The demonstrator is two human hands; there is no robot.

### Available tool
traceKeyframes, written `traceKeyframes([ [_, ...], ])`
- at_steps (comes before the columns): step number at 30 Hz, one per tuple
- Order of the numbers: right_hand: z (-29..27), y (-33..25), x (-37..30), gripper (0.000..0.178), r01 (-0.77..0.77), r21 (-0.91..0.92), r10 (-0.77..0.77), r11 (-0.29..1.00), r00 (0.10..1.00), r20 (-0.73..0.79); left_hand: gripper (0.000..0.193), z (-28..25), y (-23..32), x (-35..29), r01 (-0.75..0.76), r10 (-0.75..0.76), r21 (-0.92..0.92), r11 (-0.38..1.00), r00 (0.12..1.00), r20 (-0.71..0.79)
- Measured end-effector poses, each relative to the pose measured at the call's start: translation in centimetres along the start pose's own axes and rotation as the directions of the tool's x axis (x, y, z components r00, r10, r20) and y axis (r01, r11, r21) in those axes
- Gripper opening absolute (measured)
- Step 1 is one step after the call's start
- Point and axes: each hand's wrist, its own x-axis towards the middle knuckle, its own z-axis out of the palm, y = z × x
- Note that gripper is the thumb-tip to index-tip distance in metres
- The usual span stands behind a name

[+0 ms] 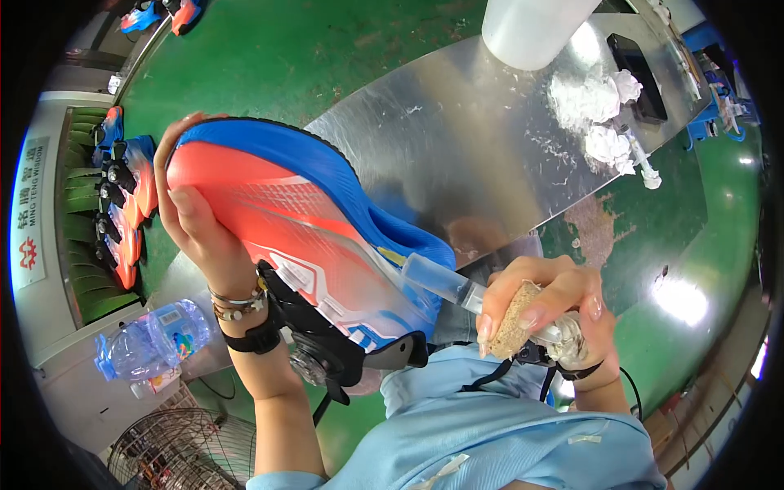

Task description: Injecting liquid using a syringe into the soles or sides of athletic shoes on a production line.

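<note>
Between the left grip (192,220), wrapped around one end apparently to steady it, and the right grip (563,302), clasping a tan block (514,321) and translucent tube (437,278), the orange-and-blue shoe (286,216) is held side-up.

Workshop with glossy green floor (253,65) and metal surface (408,139).
The surface spreads ahead of the right hand (555,306); a green-slatted rack (80,212) stands left of the left hand (198,214); bright glare (680,300) whitens the floor beyond the right hand.
</note>
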Motion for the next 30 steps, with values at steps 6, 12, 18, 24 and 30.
traceKeyframes([
  [6,-0.4,0.1,-1.8,0.063,-0.170,0.193,0.193,0.966,0.975,-0.110,0.060,-0.3,-1.4,0.1,0.007,-0.007,0.052,0.999,1.000,-0.011],
  [12,-0.9,0.1,-3.7,0.063,-0.221,0.272,0.274,0.936,0.946,-0.172,0.051,-0.7,-2.4,0.2,0.077,-0.074,0.096,0.992,0.997,-0.034],
  [18,-1.4,0.4,-5.1,0.060,-0.172,0.252,0.230,0.952,0.948,-0.220,0.051,-1.1,-4.2,-0.1,0.096,-0.096,0.015,0.995,0.995,0.000],
  [24,-1.6,1.0,-5.7,0.059,-0.128,0.177,0.166,0.976,0.962,-0.218,0.037,-1.9,-4.5,-1.3,0.263,-0.263,-0.009,0.965,0.961,-0.081],
  [30,-1.2,2.4,-4.3,0.059,-0.092,0.091,0.112,0.992,0.964,-0.242,0.027,-4.0,-5.8,-3.4,0.460,-0.463,-0.051,0.886,0.878,-0.122],
])
